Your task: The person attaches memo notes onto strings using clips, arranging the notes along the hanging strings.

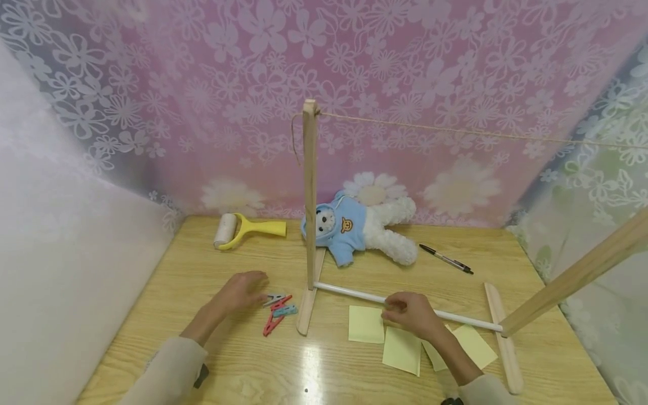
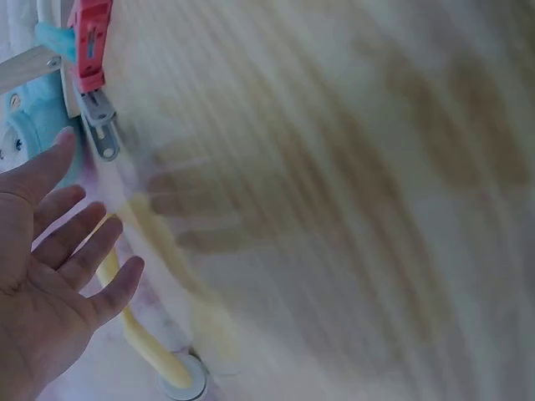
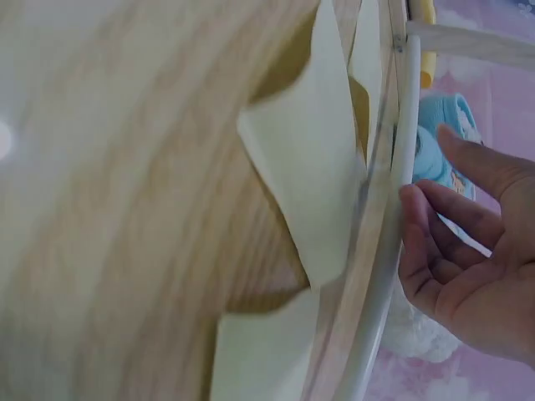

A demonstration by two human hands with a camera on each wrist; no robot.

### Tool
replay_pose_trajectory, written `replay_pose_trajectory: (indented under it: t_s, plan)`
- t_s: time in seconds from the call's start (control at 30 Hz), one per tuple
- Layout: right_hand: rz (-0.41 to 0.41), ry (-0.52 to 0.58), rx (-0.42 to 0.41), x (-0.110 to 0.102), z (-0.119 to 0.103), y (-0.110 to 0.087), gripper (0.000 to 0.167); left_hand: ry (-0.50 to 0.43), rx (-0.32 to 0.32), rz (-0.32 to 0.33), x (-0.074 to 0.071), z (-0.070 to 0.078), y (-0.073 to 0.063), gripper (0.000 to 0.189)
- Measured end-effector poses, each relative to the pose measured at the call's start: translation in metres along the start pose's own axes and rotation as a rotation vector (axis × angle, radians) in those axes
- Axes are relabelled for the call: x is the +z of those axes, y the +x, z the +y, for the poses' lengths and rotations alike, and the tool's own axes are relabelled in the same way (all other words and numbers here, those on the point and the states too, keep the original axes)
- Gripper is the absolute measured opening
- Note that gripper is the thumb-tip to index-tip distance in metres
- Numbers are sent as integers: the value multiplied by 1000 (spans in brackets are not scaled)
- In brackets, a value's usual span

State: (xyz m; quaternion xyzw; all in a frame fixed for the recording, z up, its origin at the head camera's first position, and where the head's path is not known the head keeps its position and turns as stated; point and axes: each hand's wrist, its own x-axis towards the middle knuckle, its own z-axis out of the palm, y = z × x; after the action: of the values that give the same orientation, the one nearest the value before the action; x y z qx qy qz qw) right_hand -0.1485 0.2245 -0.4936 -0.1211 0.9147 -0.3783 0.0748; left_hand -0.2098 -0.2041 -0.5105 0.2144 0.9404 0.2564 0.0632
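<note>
My left hand (image 1: pixel 238 292), fingers spread and holding nothing, hovers just left of a small group of clothespins. Among them are a red clothespin (image 1: pixel 272 325), a light blue clothespin (image 1: pixel 285 311) and a grey clothespin (image 2: pixel 100 125). My right hand (image 1: pixel 415 315) is over the white rod (image 1: pixel 349 291) and several pale yellow sticky notes (image 1: pixel 366 324). Its fingers bend loosely, and the right wrist view shows nothing between thumb and fingers. One sticky note (image 3: pixel 309 167) has lifted, curling edges in that view. My right forearm partly covers some notes.
The white rod joins two wooden posts (image 1: pixel 310 197) on flat feet, with a string (image 1: pixel 455 130) stretched between their tops. Behind lie a yellow-handled lint roller (image 1: pixel 263 227), a white plush bear (image 1: pixel 349 222) in a blue hoodie and a pen (image 1: pixel 445 259). Patterned curtains enclose the table.
</note>
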Motion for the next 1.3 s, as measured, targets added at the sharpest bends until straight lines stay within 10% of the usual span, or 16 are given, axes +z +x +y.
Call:
replay_pose_trajectory:
  t_s: [0.37, 0.67, 1.3]
  plan:
    - [-26, 30, 93, 17, -4, 1, 17, -27, 45, -32, 4, -2, -1, 37]
    - [0, 41, 193, 28, -14, 6, 45, -45, 19, -33, 12, -1, -1, 26]
    - [23, -308, 370, 49, -38, 15, 67, -36, 9, -17, 16, 0, -3, 25]
